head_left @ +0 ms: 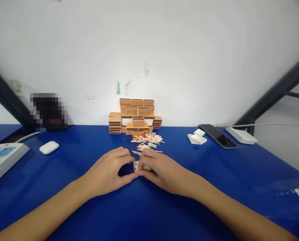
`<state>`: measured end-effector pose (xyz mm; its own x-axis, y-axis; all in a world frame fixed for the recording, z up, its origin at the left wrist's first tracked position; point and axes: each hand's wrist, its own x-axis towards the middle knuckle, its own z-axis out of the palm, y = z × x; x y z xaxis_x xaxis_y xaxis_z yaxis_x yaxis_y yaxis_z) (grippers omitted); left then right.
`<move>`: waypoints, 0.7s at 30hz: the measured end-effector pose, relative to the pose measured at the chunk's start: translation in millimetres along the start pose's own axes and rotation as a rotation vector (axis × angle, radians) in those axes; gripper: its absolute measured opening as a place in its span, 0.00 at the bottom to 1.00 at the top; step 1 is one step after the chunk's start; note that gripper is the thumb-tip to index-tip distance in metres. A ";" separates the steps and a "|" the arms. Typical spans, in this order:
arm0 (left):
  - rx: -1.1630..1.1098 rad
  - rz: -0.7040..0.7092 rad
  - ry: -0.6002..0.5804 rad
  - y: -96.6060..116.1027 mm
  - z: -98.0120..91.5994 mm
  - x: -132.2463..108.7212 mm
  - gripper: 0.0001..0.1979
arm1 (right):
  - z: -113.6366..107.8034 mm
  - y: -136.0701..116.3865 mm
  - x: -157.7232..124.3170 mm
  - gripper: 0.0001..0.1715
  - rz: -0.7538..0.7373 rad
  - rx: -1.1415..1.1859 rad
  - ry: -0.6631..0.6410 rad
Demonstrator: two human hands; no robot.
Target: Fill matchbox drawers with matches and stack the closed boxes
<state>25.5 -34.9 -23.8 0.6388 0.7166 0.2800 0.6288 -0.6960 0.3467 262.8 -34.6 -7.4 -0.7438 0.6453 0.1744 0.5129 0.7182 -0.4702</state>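
1. Case (49,147), white and rounded, lies left on a blue table (139,217).
2. Left hand (109,172): thumb and forefinger curve around the left end of a small white tray (136,166); cannot tell whether they clamp it.
3. Stacked matchboxes (139,112) stand far centre, against the wall (179,60).
4. Tray: near centre, between both hands' fingertips, red match heads showing at its left end.
5. Loose matches (153,140) lie just beyond the tray.
6. Right hand (168,172): thumb and fingers pinched on the tray, covering its middle.
7. Phone (218,136): far right.
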 end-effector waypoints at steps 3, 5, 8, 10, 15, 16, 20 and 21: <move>0.004 0.006 -0.008 1.0 -0.7 -0.1 0.08 | -0.4 -0.3 0.3 0.03 0.023 0.025 0.002; 0.000 0.014 -0.011 1.4 -1.1 0.4 0.08 | -1.7 -0.4 0.3 0.03 0.035 0.033 0.021; 0.005 0.018 -0.005 1.2 -1.1 1.4 0.08 | -5.5 0.9 0.2 0.02 0.035 0.014 0.062; 0.019 0.017 -0.002 0.8 -0.7 1.7 0.09 | -8.3 3.0 0.7 0.02 0.024 -0.050 0.089; 0.045 0.023 0.013 1.2 0.2 1.1 0.12 | -7.3 7.1 4.3 0.07 0.017 -0.338 0.116; 0.050 0.027 0.019 1.4 0.1 1.0 0.11 | -5.6 7.2 4.9 0.08 0.008 -0.381 0.104; 0.057 0.048 0.042 2.0 -0.8 0.5 0.10 | -2.0 5.8 4.3 0.10 -0.017 -0.421 0.065; 0.060 0.048 0.044 2.0 -0.9 0.3 0.11 | -3.3 5.5 3.1 0.10 -0.009 -0.408 0.075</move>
<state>26.5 -36.1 -22.2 0.6499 0.6825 0.3344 0.6239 -0.7303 0.2780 264.7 -27.8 -6.6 -0.7232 0.6452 0.2466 0.6459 0.7582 -0.0893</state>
